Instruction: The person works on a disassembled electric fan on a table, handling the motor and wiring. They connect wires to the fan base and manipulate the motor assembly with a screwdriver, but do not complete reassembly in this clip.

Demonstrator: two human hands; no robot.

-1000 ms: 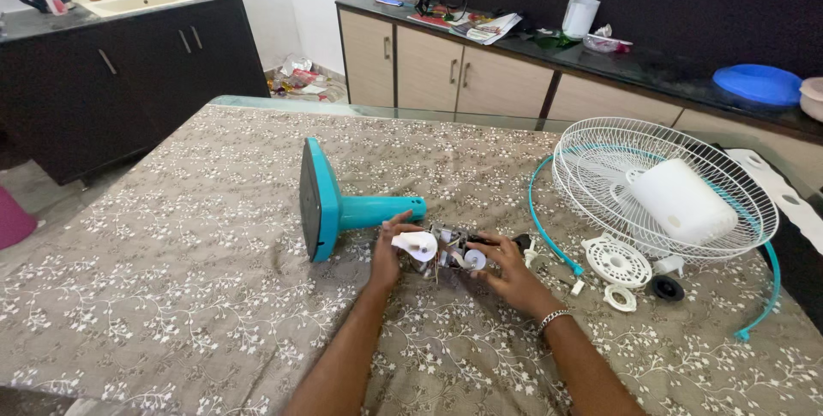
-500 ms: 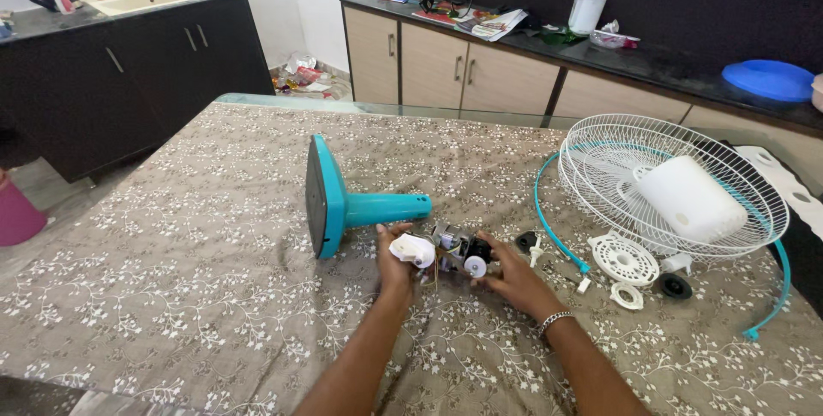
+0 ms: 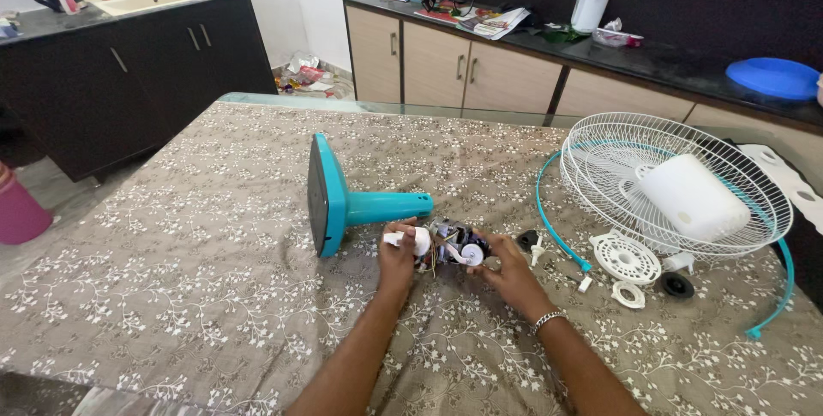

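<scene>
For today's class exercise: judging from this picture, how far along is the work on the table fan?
Done: fan apart, teal base lying sideways, wire grille and white cover set aside. In hand: left hand and right hand hold the motor unit. Left: loose small parts remain unfitted.

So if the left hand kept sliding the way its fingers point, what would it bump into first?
The left hand points up the table, with its fingers on the small motor part. Straight ahead, it would probably meet the teal fan stand's tube first, though depth is hard to judge.
</scene>
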